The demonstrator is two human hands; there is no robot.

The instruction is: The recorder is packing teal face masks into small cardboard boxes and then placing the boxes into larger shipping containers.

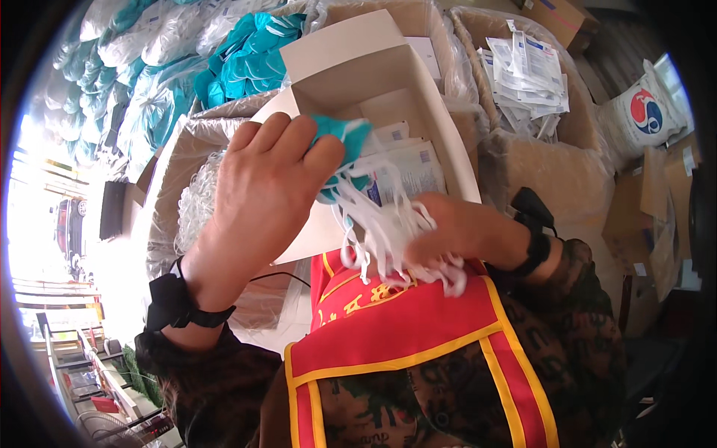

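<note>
My left hand (276, 175) is closed around a bunched teal cloth piece (351, 136) with white edging, above an open white carton (457, 127). A bundle of white straps (381, 224) hangs down from the cloth. Lower and to the right, my right hand (455, 231) is closed on these straps, slightly blurred, with its fingertips partly hidden among them. Inside the carton lie flat white printed packets (418, 170), partly covered by my left hand and the straps.
Left of the carton, a plastic-lined box holds tangled white loops (198, 200). Behind it are a heap of teal cloth pieces (246, 56) and filled clear bags (153, 97). At the back right, another lined box holds white packets (526, 75), beside a white sack (644, 112).
</note>
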